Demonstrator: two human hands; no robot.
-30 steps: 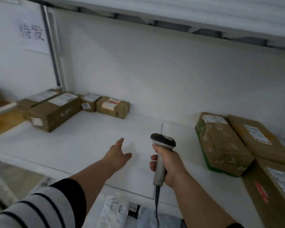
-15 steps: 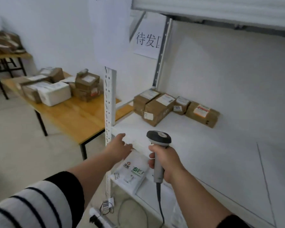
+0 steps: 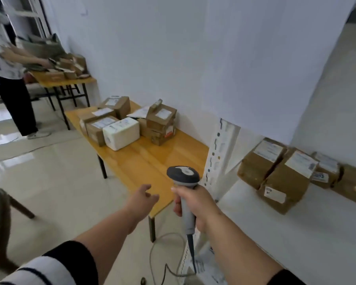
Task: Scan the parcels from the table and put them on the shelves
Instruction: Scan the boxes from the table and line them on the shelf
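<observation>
The right hand (image 3: 193, 204) holds a handheld barcode scanner (image 3: 183, 177) upright, the fingers curled round its grey handle and the dark head standing above the fist; its cable (image 3: 167, 251) hangs down to the floor. The left hand (image 3: 142, 197) reaches forward over the near corner of the wooden table (image 3: 152, 161), its fingers loosely spread and holding nothing, apart from any parcel.

The parcels lie at the far end of this table, at about 11 o'clock from the left hand and well apart from its fingertips: a white foam box (image 3: 121, 132) in front, brown cardboard boxes (image 3: 100, 125) just beside it at its left, and a stack of small cartons (image 3: 160, 124) at its right near the wall. More cardboard parcels (image 3: 275, 175) sit on the white shelf (image 3: 286, 233) at 2 o'clock from the scanner, beside the perforated shelf post (image 3: 218, 159).

At 10 o'clock, far away, another person (image 3: 6, 79) stands at a second table (image 3: 70, 81) with boxes
</observation>
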